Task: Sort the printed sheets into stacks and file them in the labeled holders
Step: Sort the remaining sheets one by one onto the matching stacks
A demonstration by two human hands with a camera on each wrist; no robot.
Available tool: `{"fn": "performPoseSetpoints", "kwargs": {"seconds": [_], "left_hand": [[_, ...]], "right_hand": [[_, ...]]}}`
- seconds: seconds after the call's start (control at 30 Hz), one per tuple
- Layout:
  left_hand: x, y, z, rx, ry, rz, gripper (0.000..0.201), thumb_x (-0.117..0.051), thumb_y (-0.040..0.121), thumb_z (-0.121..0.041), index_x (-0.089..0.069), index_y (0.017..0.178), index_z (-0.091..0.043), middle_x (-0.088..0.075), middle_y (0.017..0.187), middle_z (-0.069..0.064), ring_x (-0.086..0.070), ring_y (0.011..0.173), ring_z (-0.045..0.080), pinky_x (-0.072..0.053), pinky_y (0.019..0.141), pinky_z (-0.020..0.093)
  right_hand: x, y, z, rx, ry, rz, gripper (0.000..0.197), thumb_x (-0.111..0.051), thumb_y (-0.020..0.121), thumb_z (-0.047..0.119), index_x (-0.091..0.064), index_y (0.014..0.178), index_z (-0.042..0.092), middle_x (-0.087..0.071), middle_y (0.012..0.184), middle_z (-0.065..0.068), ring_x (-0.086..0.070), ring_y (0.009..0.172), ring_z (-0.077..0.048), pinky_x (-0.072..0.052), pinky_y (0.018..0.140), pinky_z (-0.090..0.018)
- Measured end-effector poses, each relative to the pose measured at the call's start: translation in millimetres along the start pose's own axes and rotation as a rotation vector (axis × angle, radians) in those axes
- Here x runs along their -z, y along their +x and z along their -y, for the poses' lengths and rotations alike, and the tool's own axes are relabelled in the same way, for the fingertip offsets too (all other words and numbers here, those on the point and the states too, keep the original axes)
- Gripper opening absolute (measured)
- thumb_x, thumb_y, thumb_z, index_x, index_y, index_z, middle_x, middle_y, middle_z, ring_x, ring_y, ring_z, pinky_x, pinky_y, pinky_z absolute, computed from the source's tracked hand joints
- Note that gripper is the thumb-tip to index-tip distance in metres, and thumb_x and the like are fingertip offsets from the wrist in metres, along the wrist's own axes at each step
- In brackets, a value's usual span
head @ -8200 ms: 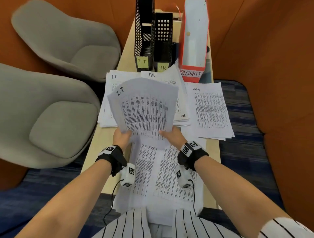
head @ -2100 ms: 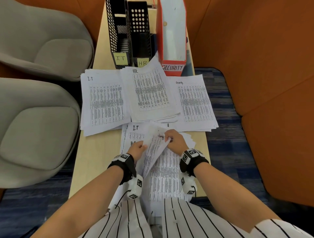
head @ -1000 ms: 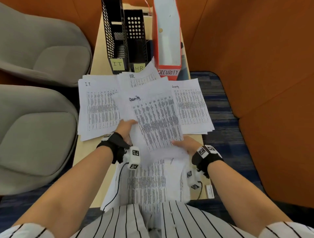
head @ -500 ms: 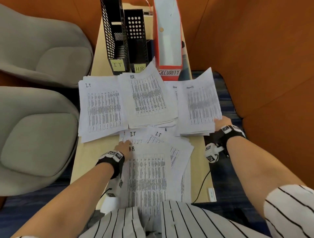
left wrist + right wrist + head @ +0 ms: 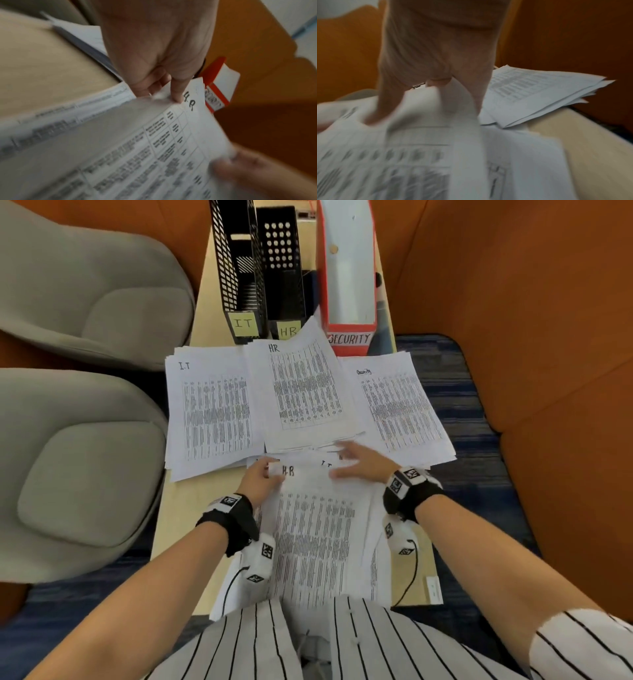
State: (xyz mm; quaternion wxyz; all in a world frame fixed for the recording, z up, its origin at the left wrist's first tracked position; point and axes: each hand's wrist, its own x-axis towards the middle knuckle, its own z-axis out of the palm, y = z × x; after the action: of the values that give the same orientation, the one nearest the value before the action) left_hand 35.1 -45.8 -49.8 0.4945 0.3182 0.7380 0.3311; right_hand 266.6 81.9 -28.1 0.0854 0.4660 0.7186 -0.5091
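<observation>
Three sorted stacks lie across the desk: IT [image 5: 212,412], HR [image 5: 305,392] and Security [image 5: 400,405]. Behind them stand the black mesh IT holder [image 5: 236,268], the black HR holder [image 5: 281,268] and the red and white Security holder [image 5: 346,268]. An unsorted pile lies near me, its top sheet [image 5: 315,535] marked HR. My left hand [image 5: 274,470] pinches that sheet's top left corner, and the left wrist view shows the left hand [image 5: 164,93] lifting this edge. My right hand [image 5: 339,460] hovers blurred, fingers spread, over the sheet's top right corner.
Two grey chairs [image 5: 78,467] stand left of the narrow desk [image 5: 178,518]. An orange wall [image 5: 531,371] closes in on the right. The Security stack [image 5: 530,92] overhangs the desk's right edge. Wrist cables trail near the front edge.
My right hand has left the Security sheet on the right stack and come back to the near pile. My left hand has taken the corner of the top HR sheet.
</observation>
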Motion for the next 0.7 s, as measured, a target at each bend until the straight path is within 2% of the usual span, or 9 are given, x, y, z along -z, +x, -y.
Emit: {"fn": "performPoseSetpoints", "kwargs": {"seconds": [0.03,0.1,0.17,0.27,0.33,0.43,0.5,0.6,0.7], "left_hand": [[-3,-1,-5,0.008,-0.091,-0.01,0.017,-0.062,0.089,-0.014,-0.056,0.101,-0.025,-0.052,0.083,0.001,-0.051,0.082,0.021,-0.041,0.068,0.027],[-4,-4,-13,0.077,-0.241,0.042,0.028,-0.067,0.086,-0.022,-0.054,0.112,-0.023,-0.059,0.104,0.006,-0.054,0.097,0.023,-0.045,0.079,0.033],[3,-9,-15,0.129,-0.049,0.218,0.044,-0.068,0.085,-0.026,-0.051,0.125,-0.02,-0.059,0.118,0.002,-0.055,0.107,0.021,-0.045,0.092,0.035],[15,-13,-7,0.181,0.47,0.431,0.022,-0.061,0.088,-0.018,-0.059,0.11,-0.013,-0.063,0.111,0.007,-0.059,0.101,0.025,-0.048,0.082,0.03],[24,-6,5,0.148,0.458,0.318,0.014,-0.059,0.088,-0.014,-0.06,0.103,-0.014,-0.064,0.113,0.013,-0.06,0.101,0.027,-0.048,0.092,0.035],[35,6,4,0.182,0.005,0.078,0.029,-0.057,0.09,-0.008,-0.058,0.119,-0.01,-0.064,0.119,0.014,-0.06,0.108,0.033,-0.046,0.099,0.05],[35,11,-12,0.181,-0.198,0.064,0.037,-0.054,0.092,-0.004,-0.053,0.128,-0.008,-0.062,0.123,0.015,-0.059,0.111,0.034,-0.045,0.099,0.052],[32,22,-28,0.155,-0.257,0.075,0.034,-0.051,0.093,0.0,-0.052,0.126,-0.007,-0.061,0.121,0.017,-0.059,0.11,0.035,-0.045,0.099,0.052],[31,29,-26,0.111,0.0,-0.031,0.029,-0.052,0.09,-0.003,-0.053,0.119,-0.007,-0.059,0.109,0.016,-0.057,0.099,0.032,-0.047,0.092,0.049]], "right_hand": [[-10,2,5,-0.006,-0.106,0.082,0.067,-0.071,0.08,0.05,-0.05,0.137,0.024,-0.052,0.132,0.004,-0.049,0.12,-0.014,-0.037,0.098,-0.033],[-18,8,12,-0.027,-0.226,0.073,0.04,-0.067,0.086,0.037,-0.064,0.111,0.006,-0.063,0.11,-0.008,-0.059,0.101,-0.023,-0.04,0.081,-0.029],[-13,8,19,-0.026,-0.12,-0.052,0.025,-0.061,0.09,0.027,-0.059,0.088,0.002,-0.059,0.087,-0.009,-0.055,0.083,-0.022,-0.04,0.072,-0.03],[11,7,18,-0.023,0.456,-0.405,0.025,-0.064,0.089,0.021,-0.064,0.103,0.001,-0.062,0.093,-0.005,-0.058,0.083,-0.021,-0.045,0.071,-0.029],[25,0,10,-0.029,0.797,-0.567,0.044,-0.07,0.086,0.022,-0.056,0.126,0.01,-0.06,0.109,-0.001,-0.059,0.093,-0.013,-0.046,0.076,-0.026],[20,-7,-4,-0.221,0.835,-0.318,0.081,-0.075,0.08,0.039,-0.032,0.145,0.016,-0.051,0.129,-0.006,-0.055,0.118,-0.025,-0.045,0.099,-0.041],[0,-13,-5,-0.284,0.693,-0.053,0.065,-0.069,0.085,0.038,-0.043,0.14,0.015,-0.057,0.123,-0.007,-0.058,0.116,-0.031,-0.048,0.097,-0.045],[-29,-12,-3,-0.269,0.735,0.119,0.03,-0.065,0.091,0.023,-0.06,0.119,0.013,-0.066,0.105,-0.007,-0.068,0.092,-0.028,-0.057,0.073,-0.034],[-32,1,0,-0.251,0.928,0.045,0.013,-0.06,0.094,0.01,-0.055,0.106,0.012,-0.063,0.095,-0.014,-0.065,0.066,-0.024,-0.049,0.047,-0.024]]}}
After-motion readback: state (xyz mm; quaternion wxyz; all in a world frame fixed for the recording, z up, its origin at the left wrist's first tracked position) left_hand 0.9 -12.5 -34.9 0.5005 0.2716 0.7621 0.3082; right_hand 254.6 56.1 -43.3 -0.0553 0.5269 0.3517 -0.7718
